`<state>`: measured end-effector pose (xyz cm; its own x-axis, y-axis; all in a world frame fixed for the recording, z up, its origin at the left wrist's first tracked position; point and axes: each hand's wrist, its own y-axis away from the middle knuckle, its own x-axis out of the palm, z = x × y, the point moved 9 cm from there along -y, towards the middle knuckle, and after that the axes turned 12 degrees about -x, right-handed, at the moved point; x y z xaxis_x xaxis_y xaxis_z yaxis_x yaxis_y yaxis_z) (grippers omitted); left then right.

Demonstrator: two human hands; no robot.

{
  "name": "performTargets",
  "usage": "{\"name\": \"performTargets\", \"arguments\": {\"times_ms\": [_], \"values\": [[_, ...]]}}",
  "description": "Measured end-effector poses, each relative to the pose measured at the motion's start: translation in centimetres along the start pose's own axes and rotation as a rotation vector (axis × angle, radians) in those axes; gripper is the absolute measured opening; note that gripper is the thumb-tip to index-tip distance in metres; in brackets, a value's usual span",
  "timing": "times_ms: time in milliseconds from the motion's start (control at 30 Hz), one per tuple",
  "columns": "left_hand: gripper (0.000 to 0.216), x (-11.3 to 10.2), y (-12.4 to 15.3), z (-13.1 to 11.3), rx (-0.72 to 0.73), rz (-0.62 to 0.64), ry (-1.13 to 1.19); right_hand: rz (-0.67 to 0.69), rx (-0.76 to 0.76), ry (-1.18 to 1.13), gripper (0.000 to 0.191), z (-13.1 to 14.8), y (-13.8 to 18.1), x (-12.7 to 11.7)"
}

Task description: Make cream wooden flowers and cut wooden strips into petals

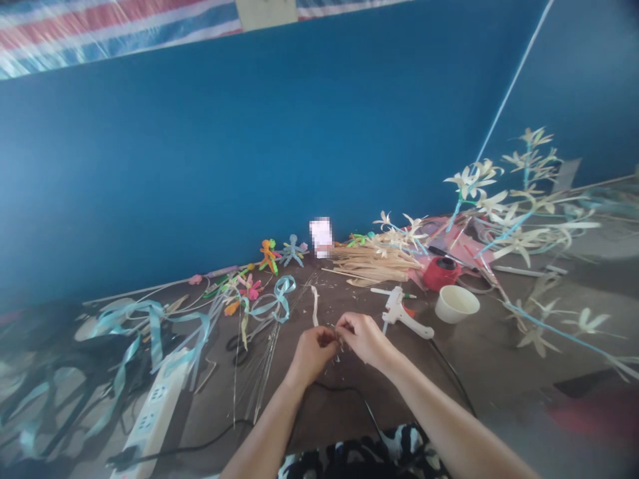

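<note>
Close together over the dark tabletop [344, 406], my left hand [313, 352] and my right hand [367, 340] meet at the fingertips. Both are closed in a pinch around something small, too hidden and tiny to name. A pale curled strip [314, 306] lies just beyond my left hand, and small whitish scraps are scattered below the fingers. To the right of my right hand rests a white glue gun [399, 311] with its black cord [453, 376] trailing toward me.
A white cup [456, 306] and a red roll [441, 273] stand right, near dried husk strips [377, 264] and pale husk flowers [499, 199]. Left are a power strip [154, 406], light-blue ribbon [156, 326], thin wires [264, 359] and pipe-cleaner figures [269, 255]. A blue wall [279, 146] rises behind.
</note>
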<state>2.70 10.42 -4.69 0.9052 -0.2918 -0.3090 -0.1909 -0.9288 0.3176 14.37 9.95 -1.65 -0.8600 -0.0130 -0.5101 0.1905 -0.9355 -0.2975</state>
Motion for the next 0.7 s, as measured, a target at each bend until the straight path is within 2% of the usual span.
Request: {"name": "performTargets", "arguments": {"times_ms": [133,333,500,700], "values": [[0.014,0.7,0.0,1.2,-0.112,0.117,0.238,-0.011,-0.025,-0.02,0.014,0.1,0.0,0.0],[0.018,1.1,0.4,2.0,-0.188,0.109,0.496,-0.004,0.011,-0.034,0.018,-0.4,0.4,0.6],[0.021,0.9,0.6,2.3,-0.214,0.053,0.543,0.015,-0.005,-0.045,0.019,0.0,0.6,0.7],[0.023,0.0,0.7,1.4,-0.102,-0.033,0.419,0.075,0.034,-0.088,0.028,0.0,0.8,1.2]]}}
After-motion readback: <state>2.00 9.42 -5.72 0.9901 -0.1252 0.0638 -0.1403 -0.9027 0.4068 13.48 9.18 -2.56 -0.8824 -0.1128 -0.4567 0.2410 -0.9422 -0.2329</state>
